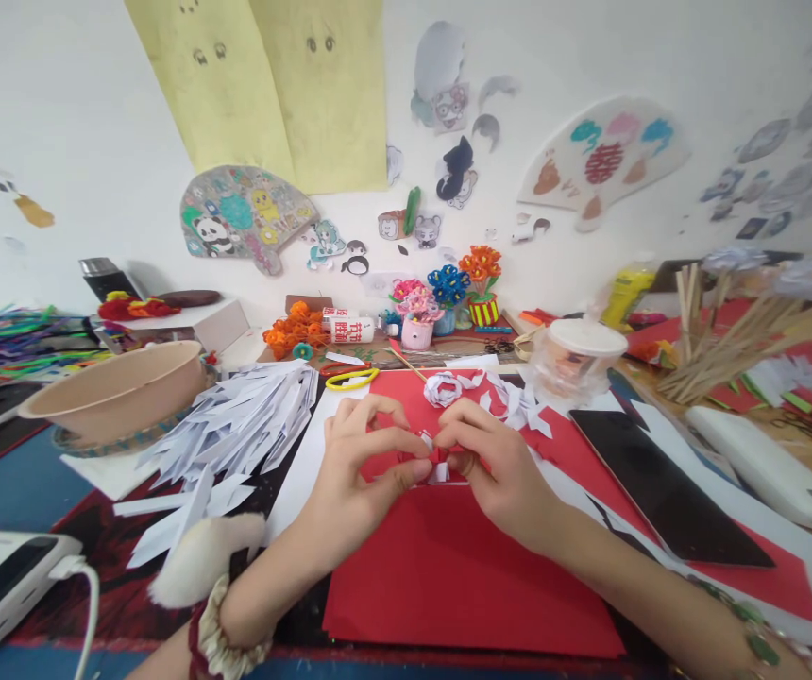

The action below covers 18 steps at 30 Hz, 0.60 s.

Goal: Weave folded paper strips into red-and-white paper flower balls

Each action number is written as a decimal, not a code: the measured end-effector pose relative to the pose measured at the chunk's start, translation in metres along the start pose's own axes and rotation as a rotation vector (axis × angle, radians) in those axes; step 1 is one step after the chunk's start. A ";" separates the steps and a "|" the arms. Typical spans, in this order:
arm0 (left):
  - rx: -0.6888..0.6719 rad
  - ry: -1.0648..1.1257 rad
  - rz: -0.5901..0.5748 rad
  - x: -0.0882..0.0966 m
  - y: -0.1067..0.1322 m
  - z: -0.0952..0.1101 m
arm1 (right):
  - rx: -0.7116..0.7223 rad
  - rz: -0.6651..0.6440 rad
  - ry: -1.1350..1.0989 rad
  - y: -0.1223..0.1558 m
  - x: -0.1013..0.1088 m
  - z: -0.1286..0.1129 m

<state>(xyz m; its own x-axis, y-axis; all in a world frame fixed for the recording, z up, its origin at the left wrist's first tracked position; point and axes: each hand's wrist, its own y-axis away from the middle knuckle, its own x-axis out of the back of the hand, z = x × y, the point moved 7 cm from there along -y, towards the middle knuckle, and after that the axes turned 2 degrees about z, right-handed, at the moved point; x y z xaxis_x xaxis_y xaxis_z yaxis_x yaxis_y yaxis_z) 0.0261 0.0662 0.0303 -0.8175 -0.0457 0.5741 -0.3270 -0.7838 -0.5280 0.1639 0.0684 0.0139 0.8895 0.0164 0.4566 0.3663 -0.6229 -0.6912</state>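
Over the stack of red paper [463,576], my left hand [367,458] and my right hand [495,467] pinch a small folded red and white paper piece [438,467] between thumbs and fingertips. Fingers partly hide it, so its exact shape cannot be made out. Just beyond my fingertips lies a white rolled paper flower [443,388], with loose curled white strips [512,401] at its right. A pile of cut white paper strips [250,420] lies to the left of my left hand. Yellow-handled scissors [351,380] rest behind it.
A beige bowl [115,392] stands at the left, with a white charging device [6,590] in front. On the right are a black phone [661,482], a white power bank [774,467] and a lidded tub [580,354]. Small flower pots [416,332] line the wall.
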 end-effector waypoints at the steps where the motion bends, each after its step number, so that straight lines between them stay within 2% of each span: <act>1: 0.014 0.023 -0.001 0.000 -0.001 -0.001 | 0.007 0.001 -0.006 0.000 0.000 0.000; 13: 0.197 0.141 -0.121 -0.010 0.000 -0.008 | -0.067 -0.025 -0.103 -0.001 -0.004 0.004; 16: 0.196 0.086 -0.094 -0.007 -0.001 -0.010 | -0.109 -0.014 -0.086 -0.002 -0.002 0.006; 18: 0.200 0.090 -0.052 -0.004 -0.002 -0.012 | -0.134 0.041 -0.056 -0.004 0.003 0.006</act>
<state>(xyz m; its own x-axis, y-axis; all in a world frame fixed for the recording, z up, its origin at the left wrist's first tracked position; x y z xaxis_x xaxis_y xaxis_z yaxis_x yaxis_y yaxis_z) 0.0243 0.0753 0.0221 -0.8443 0.0463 0.5339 -0.2761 -0.8914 -0.3593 0.1665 0.0753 0.0144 0.9183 0.0300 0.3947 0.2929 -0.7224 -0.6264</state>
